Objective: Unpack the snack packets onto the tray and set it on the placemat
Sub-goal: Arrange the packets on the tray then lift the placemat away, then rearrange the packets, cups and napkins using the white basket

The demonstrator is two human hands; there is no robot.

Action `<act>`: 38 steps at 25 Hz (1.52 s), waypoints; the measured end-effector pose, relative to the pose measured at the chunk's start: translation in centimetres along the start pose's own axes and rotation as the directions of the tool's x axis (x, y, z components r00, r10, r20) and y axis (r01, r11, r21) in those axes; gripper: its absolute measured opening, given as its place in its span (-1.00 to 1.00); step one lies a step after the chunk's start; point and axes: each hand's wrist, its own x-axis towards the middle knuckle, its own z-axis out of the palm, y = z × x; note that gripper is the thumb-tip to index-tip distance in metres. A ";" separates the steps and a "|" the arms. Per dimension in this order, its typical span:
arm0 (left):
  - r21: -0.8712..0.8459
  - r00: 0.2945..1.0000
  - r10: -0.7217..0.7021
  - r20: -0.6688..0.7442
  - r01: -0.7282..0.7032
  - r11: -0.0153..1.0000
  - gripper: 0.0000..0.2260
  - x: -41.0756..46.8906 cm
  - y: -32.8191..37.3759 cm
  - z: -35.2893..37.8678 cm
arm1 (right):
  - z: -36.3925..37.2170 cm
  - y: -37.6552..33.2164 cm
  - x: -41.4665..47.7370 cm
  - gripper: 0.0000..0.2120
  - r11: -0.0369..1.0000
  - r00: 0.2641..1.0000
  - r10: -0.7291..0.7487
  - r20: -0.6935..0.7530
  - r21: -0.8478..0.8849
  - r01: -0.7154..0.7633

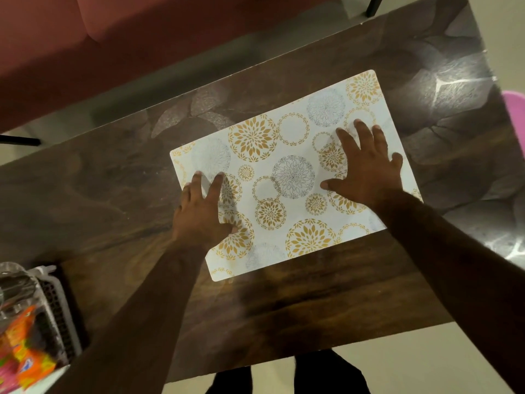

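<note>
Fingers of both hands press flat on placemat (no legible writing).

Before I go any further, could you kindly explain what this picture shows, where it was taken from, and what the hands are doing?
There is no machine: a person wears a camera on the head, looking down at their own bare arms. Both hands lie flat, fingers spread, on a patterned placemat on a dark wooden table: the left hand near its left edge, the right hand towards its right end. Neither holds anything. At the lower left corner a white tray holds clear-wrapped, colourful snack packets, blurred here.
</note>
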 end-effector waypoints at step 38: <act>-0.638 0.817 -0.371 -0.442 0.004 0.770 -0.74 -27.1 -42.7 3.7 | 16.9 -48.3 -23.6 -0.53 0.870 0.795 -0.466 0.389 0.368 0.329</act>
